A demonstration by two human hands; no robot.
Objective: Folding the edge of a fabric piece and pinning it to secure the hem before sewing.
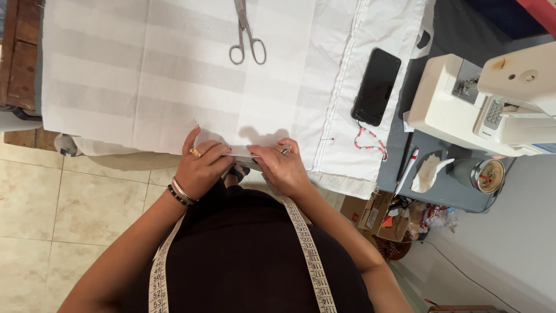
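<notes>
A white striped fabric (145, 69) lies spread over the table. At its near edge my left hand (200, 168) and my right hand (281, 165) pinch a folded strip of the fabric (240, 148) between fingers and thumbs, the hands a little apart. My left hand wears a ring and bracelets. A measuring tape (304, 243) hangs around my neck over a dark top.
Metal scissors (246, 35) lie on the fabric at the far side. A black phone (376, 87) with a beaded strap rests at the fabric's right. A white sewing machine (492, 98), a pen (408, 168), and a thread spool tin (489, 175) stand to the right. Tiled floor lies left.
</notes>
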